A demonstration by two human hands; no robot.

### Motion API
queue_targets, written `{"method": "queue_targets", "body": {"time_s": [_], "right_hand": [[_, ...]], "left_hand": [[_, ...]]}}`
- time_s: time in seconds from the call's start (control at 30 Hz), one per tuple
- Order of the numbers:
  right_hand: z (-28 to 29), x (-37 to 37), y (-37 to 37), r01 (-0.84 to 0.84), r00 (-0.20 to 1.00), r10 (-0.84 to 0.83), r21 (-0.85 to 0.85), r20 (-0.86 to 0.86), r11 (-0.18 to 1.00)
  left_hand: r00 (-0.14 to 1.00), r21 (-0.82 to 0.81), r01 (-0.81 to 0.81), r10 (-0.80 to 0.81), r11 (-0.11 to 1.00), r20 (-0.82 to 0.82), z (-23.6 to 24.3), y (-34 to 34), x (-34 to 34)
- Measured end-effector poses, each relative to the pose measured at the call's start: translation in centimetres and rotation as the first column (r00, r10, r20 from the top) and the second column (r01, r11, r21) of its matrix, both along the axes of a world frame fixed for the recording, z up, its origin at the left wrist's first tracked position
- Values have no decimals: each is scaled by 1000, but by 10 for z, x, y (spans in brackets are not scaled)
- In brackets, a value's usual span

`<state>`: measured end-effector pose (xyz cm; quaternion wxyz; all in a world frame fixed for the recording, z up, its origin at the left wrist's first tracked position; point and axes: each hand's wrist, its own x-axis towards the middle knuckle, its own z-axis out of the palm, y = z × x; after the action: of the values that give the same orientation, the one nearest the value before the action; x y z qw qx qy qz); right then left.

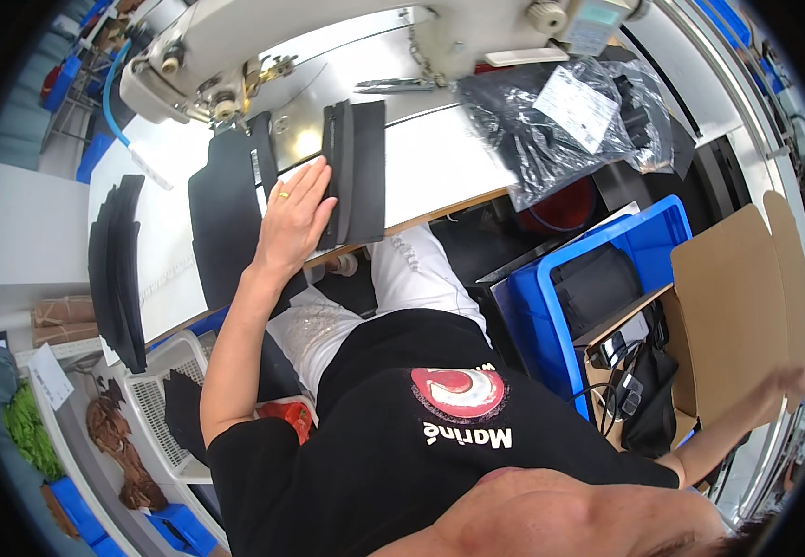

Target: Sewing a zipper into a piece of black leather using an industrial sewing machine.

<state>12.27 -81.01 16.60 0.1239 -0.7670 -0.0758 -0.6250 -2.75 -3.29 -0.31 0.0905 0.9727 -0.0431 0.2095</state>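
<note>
My left hand lies flat, fingers stretched, by the left edge of a black piece with a zipper-like strip at the sewing table's front edge. It grips nothing that I can see. Just left of it lies a flat black fabric panel, its upper end near the sewing machine's needle area. My right hand reaches far out to the right, past the open cardboard flap. That hand is small and smeared near the picture's rim, so its fingers and anything in them are unclear.
A stack of black pieces sits at the table's left end. Tweezers lie behind. A clear plastic bag of black goods covers the right side. Below stand a blue bin and an open cardboard box with cables.
</note>
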Motion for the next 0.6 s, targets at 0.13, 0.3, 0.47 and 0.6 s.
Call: {"method": "queue_targets", "body": {"time_s": [0.13, 0.3, 0.47, 0.6], "right_hand": [[-42, -2, 325, -659, 519, 572, 130, -635, 741], [-116, 7, 587, -944, 114, 701, 144, -704, 298], [-153, 16, 641, -961, 168, 699, 41, -695, 272], [-167, 14, 641, -929, 342, 562, -181, -753, 322]], "left_hand": [[998, 57, -34, 37, 998, -51, 0, -2, -1], [996, 63, -55, 59, 997, -66, 5, -5, 0], [998, 63, -36, 39, 997, -45, 7, -7, 3], [997, 58, -43, 47, 997, -68, 6, -9, 2]]}}
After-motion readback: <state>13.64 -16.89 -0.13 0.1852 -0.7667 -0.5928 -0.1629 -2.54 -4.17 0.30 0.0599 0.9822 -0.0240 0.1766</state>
